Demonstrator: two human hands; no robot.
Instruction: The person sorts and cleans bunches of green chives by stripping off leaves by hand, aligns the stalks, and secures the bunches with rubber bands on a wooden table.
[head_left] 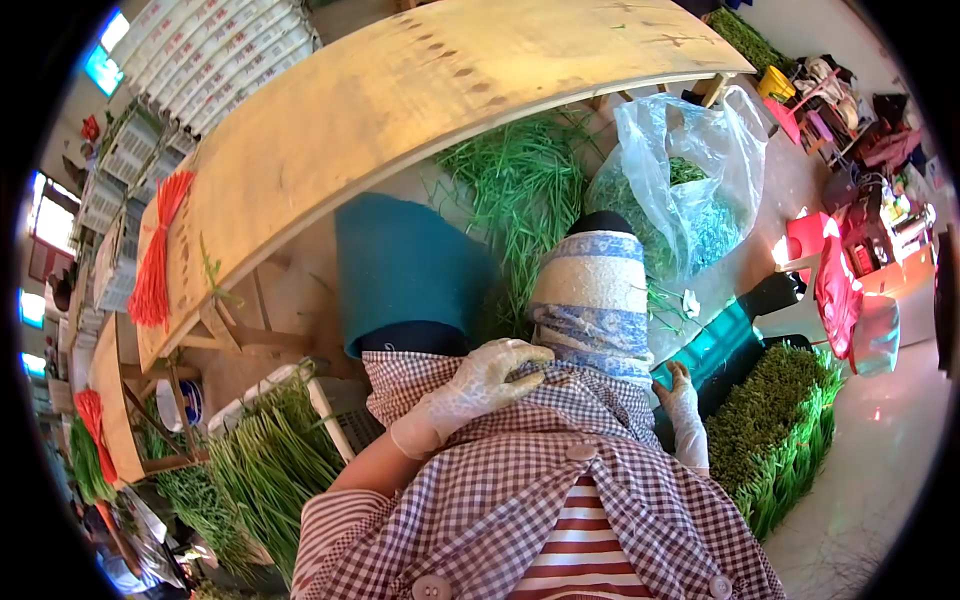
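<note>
My left hand (492, 378), in a thin translucent glove, lies on the checked smock (590, 400) over my lap. Its fingers are extended with a gap at the thumb, and nothing shows in them. Beside my right thigh is my right hand (684, 408), gloved too, with fingers apart and nothing visible in it, near a teal surface (718, 350). A teal cover (410, 265) wraps my left leg; a blue and white striped towel (590, 300) wraps the right one. Loose green stalks (520, 190) lie on the floor in front of my knees.
A long wooden table (400, 90) spans the front, with red ties (160, 260) on its left end. A clear plastic bag (690, 180) of greens stands ahead right. Upright greens fill a crate (275, 440) at left; a dense green bundle (780, 430) sits at right. White crates (215, 50) are stacked behind.
</note>
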